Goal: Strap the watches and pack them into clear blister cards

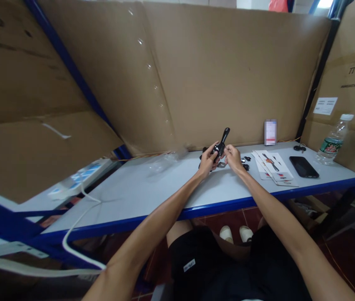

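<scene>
Presently, the left hand (pixel 208 161) grasps the black tool (pixel 224 137), tilted above the tabletop (pixel 146 188). The right hand (pixel 233 158) sits at its side, apparently touching; its grip cannot be determined. Small parts (pixel 246 167) lie nearby.

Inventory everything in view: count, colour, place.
Table: one, pale grey, blue edge, centre
Handled tool: one, black, in left hand
Small parts: several, mostly black, beside right hand
Printed cards: a few, mostly white, table's right side
Flat phone: one, black, right of cards
Upright device: one, pale screen, behind cards
Bottle: one, clear, green label, table's right end
Key-like items: count unclear, black, near bottle
Plastic wrap: count unclear, clear, left of hands
Cable: at least one, white, left side
Cardboard: three sides, brown, around table
Shoes: two, cream, below table
Floor: one, reddish tiles, below
Shorts: one pair, black, bottom
Hands, forearms: two each, bare, centre
</scene>
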Tool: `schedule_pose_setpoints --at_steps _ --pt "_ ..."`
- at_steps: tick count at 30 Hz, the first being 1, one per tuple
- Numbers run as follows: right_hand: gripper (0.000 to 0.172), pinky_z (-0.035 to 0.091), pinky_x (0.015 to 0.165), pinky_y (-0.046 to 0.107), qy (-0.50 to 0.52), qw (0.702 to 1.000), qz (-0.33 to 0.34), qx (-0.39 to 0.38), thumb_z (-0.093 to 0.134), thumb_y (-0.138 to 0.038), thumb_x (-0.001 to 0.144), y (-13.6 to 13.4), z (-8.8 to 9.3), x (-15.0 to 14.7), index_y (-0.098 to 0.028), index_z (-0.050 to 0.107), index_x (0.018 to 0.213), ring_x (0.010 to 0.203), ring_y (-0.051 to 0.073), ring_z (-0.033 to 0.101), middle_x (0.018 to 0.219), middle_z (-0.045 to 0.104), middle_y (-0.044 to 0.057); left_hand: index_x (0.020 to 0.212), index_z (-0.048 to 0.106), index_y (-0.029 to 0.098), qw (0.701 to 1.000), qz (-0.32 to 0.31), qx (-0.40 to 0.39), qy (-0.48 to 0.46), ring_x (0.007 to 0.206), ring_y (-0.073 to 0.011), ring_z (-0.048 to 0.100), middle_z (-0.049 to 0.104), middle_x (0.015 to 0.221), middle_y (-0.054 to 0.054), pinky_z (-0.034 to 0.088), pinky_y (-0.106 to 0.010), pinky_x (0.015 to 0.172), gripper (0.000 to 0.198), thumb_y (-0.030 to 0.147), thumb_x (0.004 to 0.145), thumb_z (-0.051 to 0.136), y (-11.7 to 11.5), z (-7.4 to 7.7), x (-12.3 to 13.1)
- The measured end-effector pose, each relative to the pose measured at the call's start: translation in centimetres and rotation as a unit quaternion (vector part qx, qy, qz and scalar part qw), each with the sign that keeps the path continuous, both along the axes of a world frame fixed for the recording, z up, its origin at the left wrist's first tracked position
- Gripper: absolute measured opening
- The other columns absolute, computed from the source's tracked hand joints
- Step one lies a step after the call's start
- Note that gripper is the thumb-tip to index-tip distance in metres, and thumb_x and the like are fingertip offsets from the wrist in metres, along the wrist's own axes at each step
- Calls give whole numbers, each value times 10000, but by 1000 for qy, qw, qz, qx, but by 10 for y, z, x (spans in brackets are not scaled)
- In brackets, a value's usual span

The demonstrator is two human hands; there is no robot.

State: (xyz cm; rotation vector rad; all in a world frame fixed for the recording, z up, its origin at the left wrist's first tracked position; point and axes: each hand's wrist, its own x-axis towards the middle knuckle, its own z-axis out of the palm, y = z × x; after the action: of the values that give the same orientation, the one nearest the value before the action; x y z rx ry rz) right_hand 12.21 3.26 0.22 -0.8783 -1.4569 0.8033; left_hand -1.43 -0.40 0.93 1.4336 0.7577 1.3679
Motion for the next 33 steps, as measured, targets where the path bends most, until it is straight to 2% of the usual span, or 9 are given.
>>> schedule_pose_setpoints --at_steps 16,28,33 --pt "252 371 417 210 -3 1000 6 3 505 -451 927 3 -2 1 -245 469 787 376 93 455 603 611 -50 1553 411 209 1000 3 3 10 409 -43 291 417 576 98 166 -139 387 874 488 807 772 -1 -1 1" --pt "235 381 429 212 -15 1000 2 10 472 -423 934 2 -2 2 -240 478 786 380 95 461 615 624 -38 1573 375 210 1000 -17 8 14 413 -47 272 396 584 102 159 -141 396 837 498 865 717 -3 1 1" --pt "264 380 429 212 -13 1000 3 15 489 -461 931 1 -2 3 -241 471 784 384 95 468 619 619 -37 1556 388 204 1000 -21 6 11 411 -47 270 404 586 101 154 -145 397 820 509 871 719 -2 1 0"
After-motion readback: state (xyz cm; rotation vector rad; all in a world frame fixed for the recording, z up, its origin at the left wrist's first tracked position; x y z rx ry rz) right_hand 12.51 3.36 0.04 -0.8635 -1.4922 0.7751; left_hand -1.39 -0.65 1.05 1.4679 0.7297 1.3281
